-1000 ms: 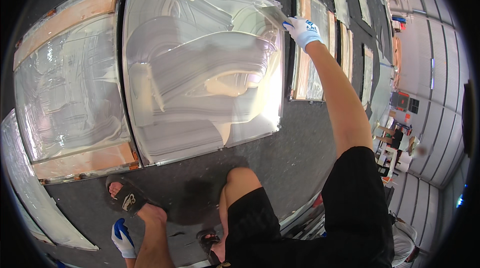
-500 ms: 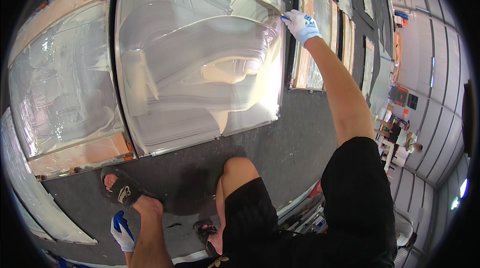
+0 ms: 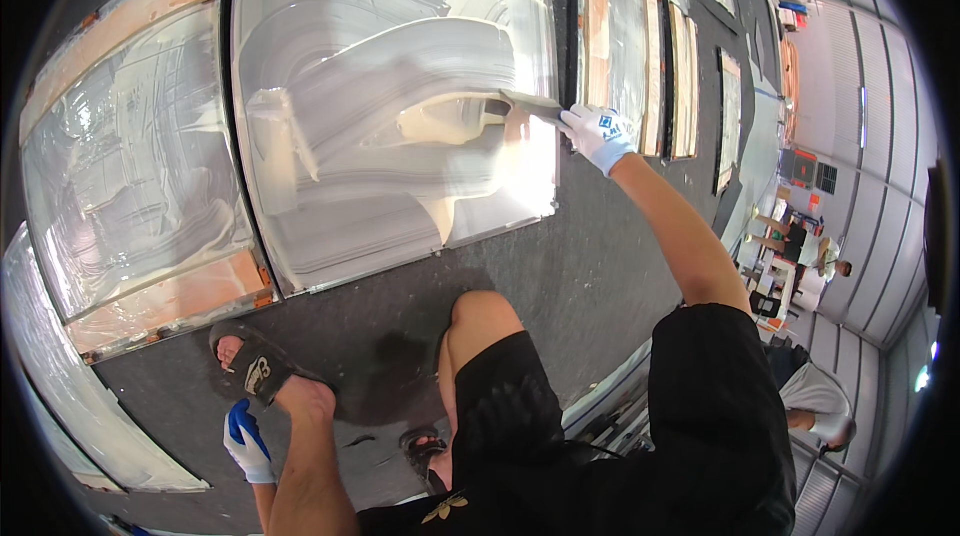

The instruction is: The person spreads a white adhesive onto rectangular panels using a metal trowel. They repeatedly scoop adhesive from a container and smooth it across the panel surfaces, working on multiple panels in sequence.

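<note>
A broad flat panel (image 3: 350,186) lies on the dark floor in front of me, smeared with creamy whitish paste in curved streaks. My right hand (image 3: 598,136), in a white glove with blue, is closed round the handle end of a scraper (image 3: 535,105). The blade rests on the panel's right side, beside a thick pool of paste (image 3: 440,121). Low on the left, my left hand (image 3: 246,444) hangs near my sandalled foot, in a white glove with a blue palm. Its fingers are loosely extended, and nothing shows in them.
Close on the left lies another coated panel (image 3: 140,156) with orange-brown end strips. Narrower coated panels (image 3: 615,36) lie on the right. A sandal (image 3: 262,366) on my foot is near the panels' front edge. Two people (image 3: 825,411) (image 3: 822,254) are at the far right.
My right hand has drawn the scraper toward me, from the panel's upper right corner down along its right side. My left hand has stayed by my foot.
</note>
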Demonstrator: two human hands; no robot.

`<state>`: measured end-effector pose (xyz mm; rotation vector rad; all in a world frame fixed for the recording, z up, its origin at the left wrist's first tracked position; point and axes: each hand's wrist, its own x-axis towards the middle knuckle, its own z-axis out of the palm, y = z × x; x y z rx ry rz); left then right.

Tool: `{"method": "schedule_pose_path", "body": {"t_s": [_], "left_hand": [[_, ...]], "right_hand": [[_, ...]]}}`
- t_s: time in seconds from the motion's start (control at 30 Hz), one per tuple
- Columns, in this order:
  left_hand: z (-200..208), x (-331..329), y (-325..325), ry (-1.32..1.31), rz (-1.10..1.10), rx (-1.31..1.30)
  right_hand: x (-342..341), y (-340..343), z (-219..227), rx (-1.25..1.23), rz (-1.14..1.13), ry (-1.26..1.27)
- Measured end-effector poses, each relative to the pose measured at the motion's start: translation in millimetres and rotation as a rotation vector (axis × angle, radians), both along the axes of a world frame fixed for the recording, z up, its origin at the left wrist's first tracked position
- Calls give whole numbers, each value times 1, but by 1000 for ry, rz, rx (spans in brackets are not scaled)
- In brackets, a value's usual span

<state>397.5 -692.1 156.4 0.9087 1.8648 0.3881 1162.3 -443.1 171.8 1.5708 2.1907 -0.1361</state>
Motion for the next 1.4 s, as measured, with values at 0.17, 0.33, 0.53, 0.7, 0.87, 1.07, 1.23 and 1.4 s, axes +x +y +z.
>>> {"method": "schedule_pose_path", "body": {"t_s": [0.17, 0.33, 0.53, 0.7, 0.87, 1.07, 1.23, 1.4], "left_hand": [[-8, -1, 7, -26, -3, 77], [-15, 3, 28, -64, 5, 214], [-15, 12, 52, -113, -19, 287], [-12, 17, 60, -114, -32, 269], [-14, 20, 63, -134, -34, 285], [-19, 25, 62, -205, -15, 319], [-20, 25, 60, -214, -7, 250], [-20, 29, 59, -239, 14, 274]], "right_hand": [[-12, -48, 2, -4, -70, 19], [-29, -94, 1, 23, -136, 37], [-45, -133, 5, 8, -245, 18], [-50, -150, 6, -19, -295, 23], [-61, -159, 15, -57, -384, 75], [-95, -146, 21, -97, -645, 194], [-128, -141, 11, -83, -844, 240], [-174, -138, -2, 53, -860, 239]]}}
